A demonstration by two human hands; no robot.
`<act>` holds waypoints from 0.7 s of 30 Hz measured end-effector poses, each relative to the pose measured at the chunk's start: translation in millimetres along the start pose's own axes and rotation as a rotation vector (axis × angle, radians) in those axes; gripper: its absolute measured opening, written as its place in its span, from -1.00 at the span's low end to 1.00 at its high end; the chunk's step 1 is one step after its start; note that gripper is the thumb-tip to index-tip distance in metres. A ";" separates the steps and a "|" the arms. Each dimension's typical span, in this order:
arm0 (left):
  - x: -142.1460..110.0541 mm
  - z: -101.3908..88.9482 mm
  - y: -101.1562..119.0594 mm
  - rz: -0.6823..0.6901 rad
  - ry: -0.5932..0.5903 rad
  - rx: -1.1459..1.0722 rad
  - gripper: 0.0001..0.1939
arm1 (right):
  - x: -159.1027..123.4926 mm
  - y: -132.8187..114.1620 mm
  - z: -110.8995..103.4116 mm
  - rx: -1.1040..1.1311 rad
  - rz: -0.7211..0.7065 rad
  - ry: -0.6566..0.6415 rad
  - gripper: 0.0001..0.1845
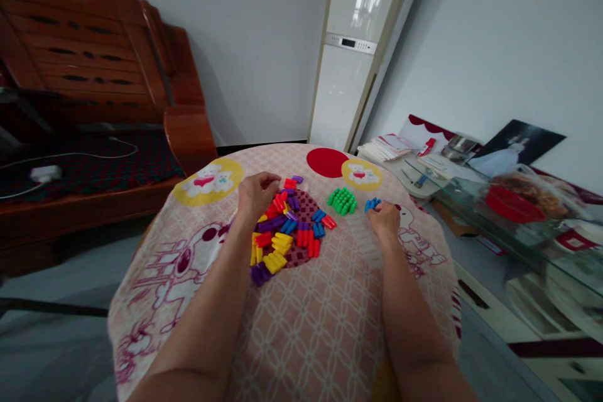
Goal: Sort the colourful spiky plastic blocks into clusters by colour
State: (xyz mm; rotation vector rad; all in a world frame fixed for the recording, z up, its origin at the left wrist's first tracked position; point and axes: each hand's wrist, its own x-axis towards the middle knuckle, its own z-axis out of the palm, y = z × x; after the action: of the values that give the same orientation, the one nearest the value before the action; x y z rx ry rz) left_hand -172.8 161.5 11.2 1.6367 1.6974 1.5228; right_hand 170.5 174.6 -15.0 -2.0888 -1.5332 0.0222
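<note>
Small plastic building blocks in red, yellow, purple and blue lie in a loose pile (pixel 282 242) on the round cloth-covered table (pixel 311 326). My left hand (pixel 257 195) is at the pile's far left side, its fingers curled together; whatever they hold is hidden. To the right of the pile, green blocks (pixel 342 201) stand grouped in a close cluster. Right of that cluster, my right hand (pixel 385 220) has its fingers closed on a blue block (pixel 372 204) at the tabletop. The fingers partly cover it, so I cannot tell how many blue pieces are there.
At the left stands a wooden bench (pixel 188 138) with a white charger (pixel 46 174) and cable. A tall white air conditioner (pixel 346 69) is in the far corner. To the right, a glass-topped cabinet (pixel 475 226) holds papers, a photo and a bagged red bowl (pixel 506 206).
</note>
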 end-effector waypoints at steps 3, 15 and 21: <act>0.3 -0.2 0.3 -0.006 -0.003 -0.002 -0.71 | -8.1 -1.4 6.6 -0.094 0.058 0.023 -0.83; 0.0 -0.7 2.3 -0.027 0.001 -0.001 -0.72 | -19.0 -8.7 9.9 -0.169 0.190 -0.024 -0.71; -0.5 0.2 4.4 -0.029 -0.009 0.018 -0.71 | -23.3 -11.7 8.5 -0.193 0.170 -0.032 -0.67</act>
State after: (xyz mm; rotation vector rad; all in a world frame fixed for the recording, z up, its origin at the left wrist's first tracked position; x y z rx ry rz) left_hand -170.3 160.0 14.6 1.6182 1.7271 1.4889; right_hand 149.3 159.8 -24.1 -2.3768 -1.4204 -0.0320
